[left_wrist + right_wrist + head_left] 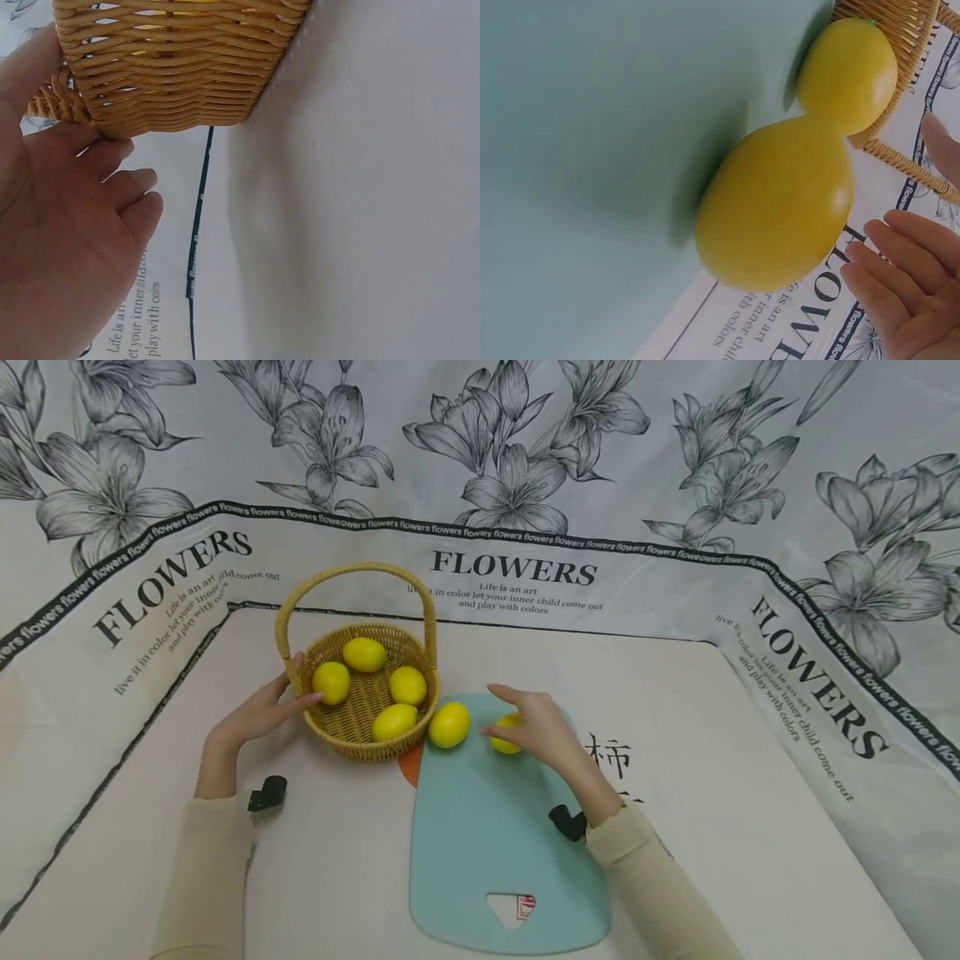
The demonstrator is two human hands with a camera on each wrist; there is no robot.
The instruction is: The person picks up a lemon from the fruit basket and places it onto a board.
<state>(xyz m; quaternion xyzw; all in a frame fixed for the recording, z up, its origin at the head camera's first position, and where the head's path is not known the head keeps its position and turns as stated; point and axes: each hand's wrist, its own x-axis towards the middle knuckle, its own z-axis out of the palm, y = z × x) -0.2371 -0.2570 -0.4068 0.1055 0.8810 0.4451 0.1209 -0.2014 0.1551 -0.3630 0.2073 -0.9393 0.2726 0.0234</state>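
Note:
A woven wicker basket with a tall handle holds several yellow lemons. My left hand grips its left side, thumb over the rim; in the left wrist view the fingers lie against the weave. Beside the basket, one lemon rests on the far end of a light blue cutting board. Another lemon on the board is partly hidden behind my right hand. Thumb and fingers are spread around this lemon, and the right wrist view shows a gap between it and the fingers.
The white table cover has black printed characters right of the board and an orange patch partly under it. A flower-printed cloth rises behind and along both sides.

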